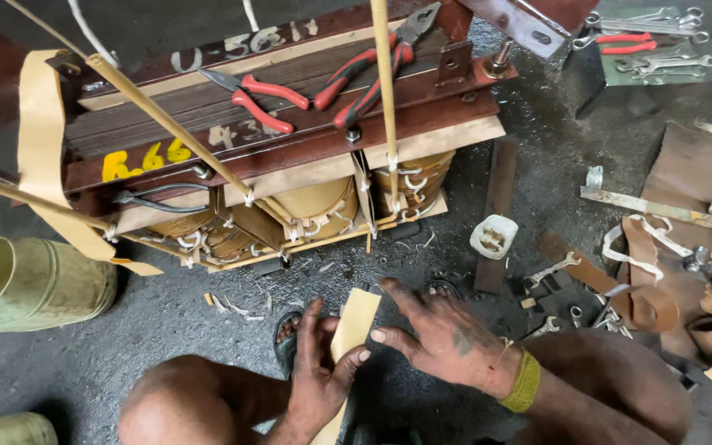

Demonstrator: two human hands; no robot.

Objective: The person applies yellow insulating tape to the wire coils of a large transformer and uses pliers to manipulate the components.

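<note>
A tan paper strip [351, 325] is pinched along its lower edge by the left hand [319, 375], thumb against curled fingers, low over the floor [166, 317]. The right hand [438, 334] is laid at its right edge, fingers spread. Bare floor is seen between the hands and the transformer [274, 140]; tools [562, 288] are scattered to the right.
</note>
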